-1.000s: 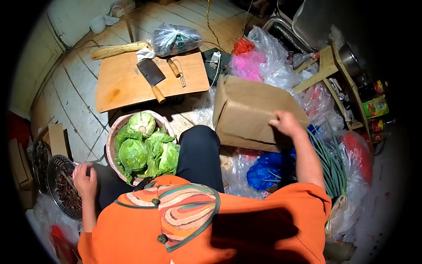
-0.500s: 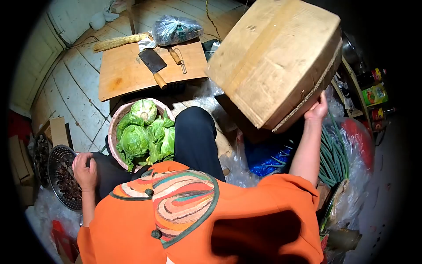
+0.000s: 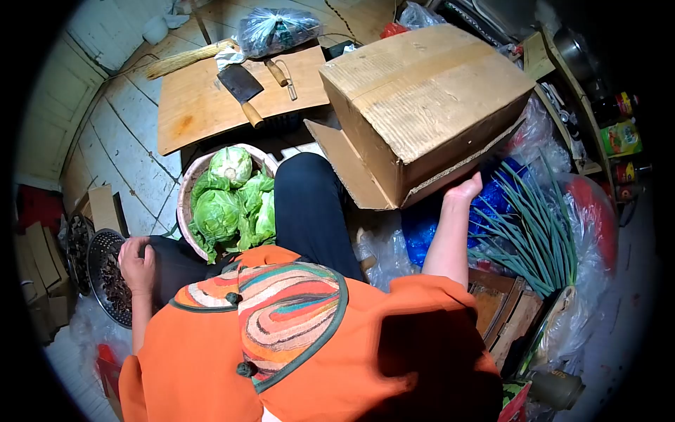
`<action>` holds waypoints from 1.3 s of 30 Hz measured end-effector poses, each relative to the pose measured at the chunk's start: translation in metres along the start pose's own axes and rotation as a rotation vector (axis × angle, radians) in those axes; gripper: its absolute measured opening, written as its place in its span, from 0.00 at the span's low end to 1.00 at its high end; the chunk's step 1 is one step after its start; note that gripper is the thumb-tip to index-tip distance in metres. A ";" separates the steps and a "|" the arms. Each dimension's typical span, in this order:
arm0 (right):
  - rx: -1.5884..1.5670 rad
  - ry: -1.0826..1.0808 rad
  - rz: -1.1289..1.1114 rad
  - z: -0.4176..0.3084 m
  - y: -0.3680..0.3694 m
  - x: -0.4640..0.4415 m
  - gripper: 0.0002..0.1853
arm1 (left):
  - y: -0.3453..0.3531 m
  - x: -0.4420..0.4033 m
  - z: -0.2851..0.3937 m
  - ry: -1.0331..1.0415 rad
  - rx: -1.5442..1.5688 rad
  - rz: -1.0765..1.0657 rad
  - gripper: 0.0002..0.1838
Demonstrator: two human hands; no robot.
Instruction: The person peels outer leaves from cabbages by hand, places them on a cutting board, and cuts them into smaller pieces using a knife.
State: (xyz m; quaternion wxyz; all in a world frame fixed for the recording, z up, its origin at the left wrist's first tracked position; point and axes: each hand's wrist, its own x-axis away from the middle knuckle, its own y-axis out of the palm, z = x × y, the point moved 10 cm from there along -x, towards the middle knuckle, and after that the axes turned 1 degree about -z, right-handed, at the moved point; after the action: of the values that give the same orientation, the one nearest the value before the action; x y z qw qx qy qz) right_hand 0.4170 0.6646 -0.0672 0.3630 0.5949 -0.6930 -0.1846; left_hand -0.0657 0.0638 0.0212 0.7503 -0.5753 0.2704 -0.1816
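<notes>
My right hand [image 3: 465,188] is at the lower edge of a large cardboard box [image 3: 429,91], its fingers hidden beneath the box. The box is raised at a tilt right of my knee, with one flap [image 3: 351,162] hanging down on its left. Resting on my left knee is my left hand [image 3: 137,264], with nothing held and its fingers loosely apart. Close beside that hand sits a perforated metal colander [image 3: 105,241] of dark dried pieces. Between my legs stands a pink basin [image 3: 184,204] holding green cabbages [image 3: 216,213].
A low wooden board [image 3: 190,105] carries a cleaver [image 3: 241,84], a peeler [image 3: 290,90], another wooden-handled tool [image 3: 275,72] and a plastic bag [image 3: 278,32]. Green onions [image 3: 531,228], a blue plastic bag [image 3: 418,232] and a shelf with bottles [image 3: 626,105] are on the right.
The box has come lower and turned, so its side and hanging flap now show. My right hand has moved left and down with it. The left hand stays on the knee.
</notes>
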 end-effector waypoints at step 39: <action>2.268 -0.440 -0.594 0.122 0.072 -0.022 0.17 | -0.002 -0.007 0.012 0.008 0.003 0.034 0.06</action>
State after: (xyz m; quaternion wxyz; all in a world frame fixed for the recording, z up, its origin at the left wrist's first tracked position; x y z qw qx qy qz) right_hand 0.2794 0.6802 -0.1053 -0.5531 0.6693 -0.3434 0.3581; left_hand -0.0635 0.0765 0.0268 0.7529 -0.5689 0.2829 -0.1715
